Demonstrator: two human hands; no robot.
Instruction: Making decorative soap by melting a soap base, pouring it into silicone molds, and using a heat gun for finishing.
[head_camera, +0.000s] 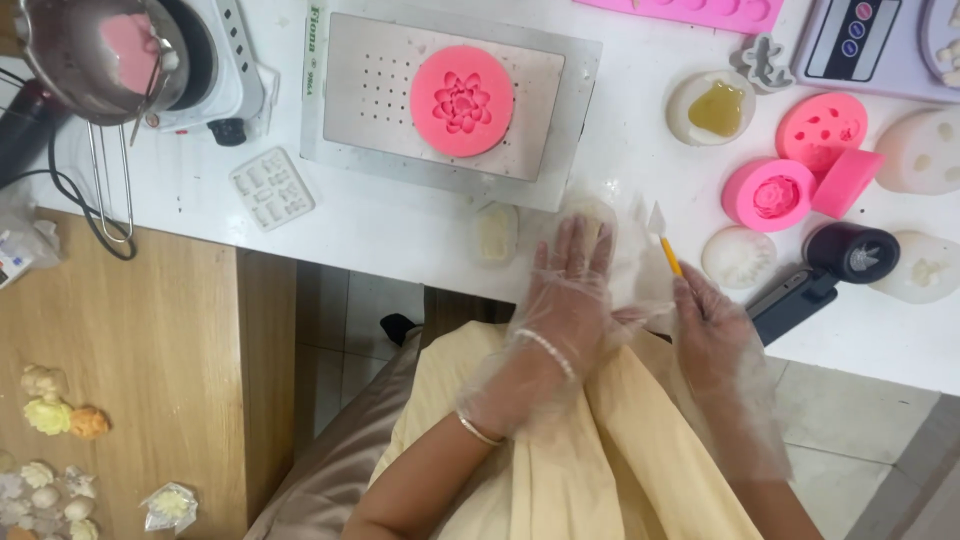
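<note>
At centre right of the frame, the gloved left hand (568, 290) lay flat, fingers spread, pressing a pale, clear-wrapped piece (592, 215) against the white table (400, 230). Just right of it, the gloved right hand (712, 330) gripped a small yellow-handled knife (663, 240), blade pointing up the frame. A small cream block (497, 233) sat just left of the left hand. Above, a round pink flower mould (462, 100) rested on a perforated metal plate (370, 90), with more pink and white moulds (790, 180) grouped at right

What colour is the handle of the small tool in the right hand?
Yellow-orange handle, pale blade, held in the right hand; head view.
</note>
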